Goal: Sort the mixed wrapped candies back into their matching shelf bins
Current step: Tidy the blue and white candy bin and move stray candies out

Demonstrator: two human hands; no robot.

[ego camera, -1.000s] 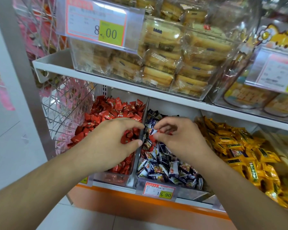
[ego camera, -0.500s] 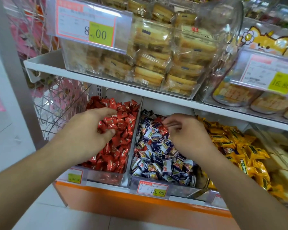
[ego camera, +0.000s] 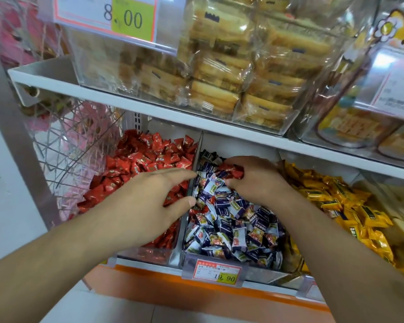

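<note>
Frame centre: I am seeing the right hand (ego camera: 254, 180) pinching crinkled red candies (ego camera: 231, 170) at its fingertips; the left hand (ego camera: 147, 197) is lying flat, loose.

Left hand: bare left hand (ego camera: 147, 197), palm down, fingers straight and slightly spread, forearm reaching in from lower left.
Right hand: bare right hand (ego camera: 252, 180), fingers curled, pinching red wrappers, forearm from lower right.

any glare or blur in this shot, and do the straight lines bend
Head view: glare streaks the clear plastic bins on the upper shelf; the white shelf edge slants and bows from the wide lens; the yellow candies smear toward the right edge; the right hand and its red candies stay fairly sharp.
</note>
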